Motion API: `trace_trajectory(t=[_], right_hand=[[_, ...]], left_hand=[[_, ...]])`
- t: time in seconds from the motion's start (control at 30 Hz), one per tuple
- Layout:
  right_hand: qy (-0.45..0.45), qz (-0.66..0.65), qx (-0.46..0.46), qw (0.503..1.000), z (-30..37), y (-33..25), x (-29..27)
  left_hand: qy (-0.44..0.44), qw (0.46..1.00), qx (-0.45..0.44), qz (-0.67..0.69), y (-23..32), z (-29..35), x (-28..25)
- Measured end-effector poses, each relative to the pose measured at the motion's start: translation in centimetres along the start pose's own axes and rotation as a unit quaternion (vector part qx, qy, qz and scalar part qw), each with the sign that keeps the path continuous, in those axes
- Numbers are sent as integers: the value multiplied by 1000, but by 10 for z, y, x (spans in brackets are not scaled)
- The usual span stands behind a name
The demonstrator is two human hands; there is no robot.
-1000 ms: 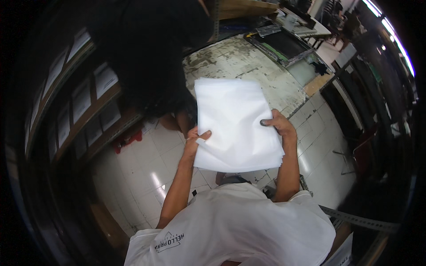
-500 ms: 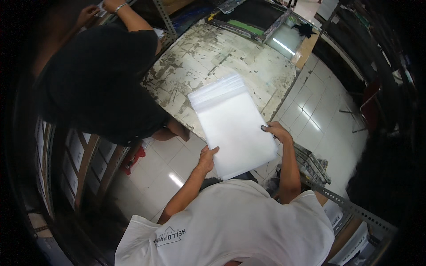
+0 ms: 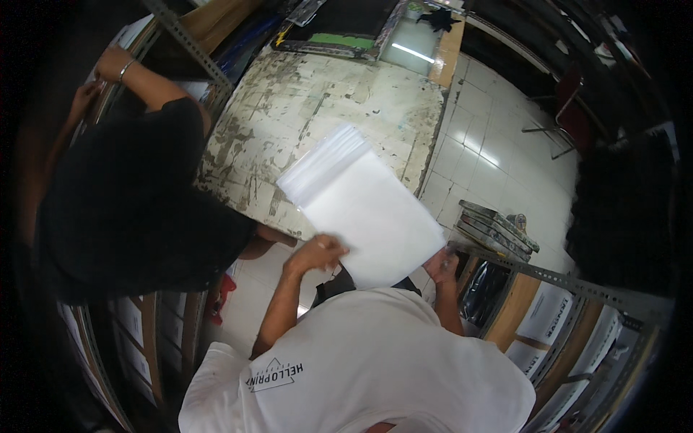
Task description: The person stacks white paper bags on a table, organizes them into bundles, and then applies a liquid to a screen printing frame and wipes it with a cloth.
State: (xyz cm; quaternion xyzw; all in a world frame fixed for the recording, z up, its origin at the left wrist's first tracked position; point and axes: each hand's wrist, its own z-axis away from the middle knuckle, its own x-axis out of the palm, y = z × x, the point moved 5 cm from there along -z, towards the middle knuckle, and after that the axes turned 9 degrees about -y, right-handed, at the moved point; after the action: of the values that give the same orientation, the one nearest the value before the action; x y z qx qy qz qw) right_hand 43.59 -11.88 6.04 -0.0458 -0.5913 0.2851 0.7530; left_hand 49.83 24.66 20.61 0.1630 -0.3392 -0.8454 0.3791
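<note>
A stack of whitish, see-through plastic bags (image 3: 375, 216) slants in front of me, its far end over the near part of a worn table. Several layered edges fan out at that end. At the lower right corner, my right hand (image 3: 442, 265) is closed on the stack, the fingers partly hidden. My left hand (image 3: 317, 254) is bent beside the left edge, fingertips at the bags. Motion blurs those fingers, so I cannot tell whether they grip.
The paint-stained table (image 3: 325, 90) carries a dark framed screen (image 3: 339, 25) at its far end. A person in black (image 3: 137, 195) stands at left, hands at a shelf. Stained frames (image 3: 498, 227) lie stacked at right, above a metal shelf (image 3: 577, 285) with boxes. A red chair (image 3: 570, 108) stands farther off.
The stack has turned counterclockwise, its far end swinging left. My right hand has moved down to the lower corner. My left hand has shifted its fingers along the left edge.
</note>
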Motion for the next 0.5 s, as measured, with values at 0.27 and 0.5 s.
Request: trace_trajectory(t=[0.27,0.5], right_hand=[[164,136,-103,972,-9,36,83],[349,342,-70,870,-24,1,102]], left_hand=[[418,830,4,-369,85,-54,-127],[247,911,-81,-321,64,-84,-154]])
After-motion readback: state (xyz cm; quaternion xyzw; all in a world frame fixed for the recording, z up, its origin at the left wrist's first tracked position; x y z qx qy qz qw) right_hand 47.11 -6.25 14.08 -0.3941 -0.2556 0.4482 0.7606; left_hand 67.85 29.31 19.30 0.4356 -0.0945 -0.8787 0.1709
